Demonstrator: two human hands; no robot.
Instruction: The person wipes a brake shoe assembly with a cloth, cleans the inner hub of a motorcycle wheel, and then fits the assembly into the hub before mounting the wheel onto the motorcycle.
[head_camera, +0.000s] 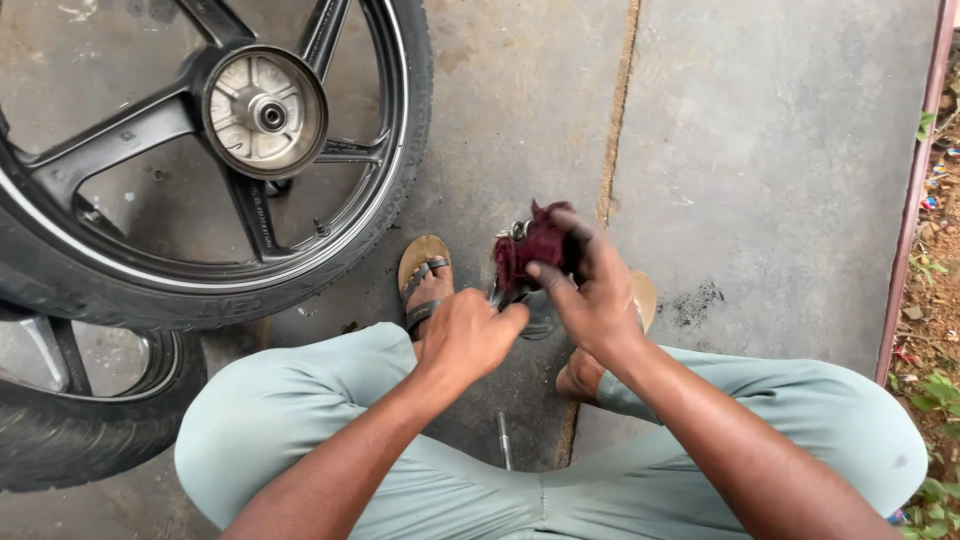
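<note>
Right hand: your right hand (597, 300) is closed around a dark red rag (532, 250), pressing it on the metal part.
Left hand: your left hand (465, 335) is fisted on the small metal part (520, 300), at 9 o'clock of the rag.
Handling: the part looks stiff, probably greasy; grip its body. The rag is soft, light.
Surroundings: black alloy wheel (200, 150) at 10 o'clock; sandal (425, 275) beside; steel pin (504, 440) at 6 o'clock.
Labels: moulded lettering along the tyre sidewall only.

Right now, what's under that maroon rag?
A grey metal part shows below the maroon rag, held by both hands. The rag and right fingers cover its top.
</note>
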